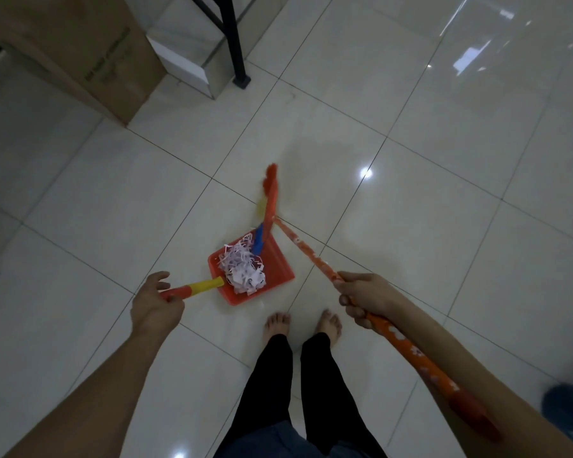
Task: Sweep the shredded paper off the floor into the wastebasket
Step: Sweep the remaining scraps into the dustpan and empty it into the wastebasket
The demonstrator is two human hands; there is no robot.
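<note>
Right grip (358, 297) clamped the broom (306, 256); left (156, 300) pinched the dustpan (278, 259).
Shredded paper (244, 271) sat gathered; next, I judged, came tipping it out.

The left hand (156, 304) holds the handle of a red dustpan (275, 259) heaped with shredded paper (244, 269), while the right hand (361, 297) grips the broom (311, 257).

One wide-angle view only, worn at head height, looking steeply down and slightly forward over a glossy pale tiled floor (411, 226). Both forearms entering from the bottom corners, bare feet (301, 325) near bottom centre, almost straight below the lens. Red plastic dustpan (278, 266) just ahead of the feet, mid-frame. Brown cardboard box (80, 54) and black metal furniture leg (237, 44) along the top edge, farthest from the lens. Tile lines bowed toward the edges.
</note>
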